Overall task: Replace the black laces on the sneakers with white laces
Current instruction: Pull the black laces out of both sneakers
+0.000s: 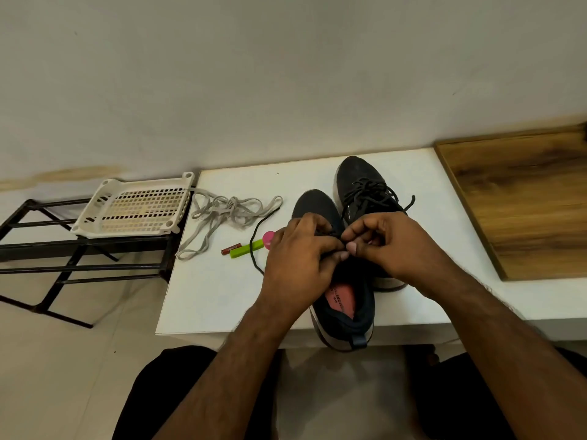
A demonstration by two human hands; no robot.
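Two shoes on the table, my hands on the near one.

I see the near shoe [344, 300] on the table [222, 296], with its heel at the front edge close to me. The far shoe [365, 192] sits just behind it and a bit to the right, touching it. My left hand [298, 265] and right hand [394, 246] meet over the middle of the near shoe. One lace [254, 249] runs out to the left past my left hand. Left of that lie a small tube [231, 248] and a stick [247, 250]. Behind them lies a loose pile of laces [222, 214]. Left of the table a tray [139, 208] rests on a rack [63, 258]. A board [524, 198] lies on the table's right side.
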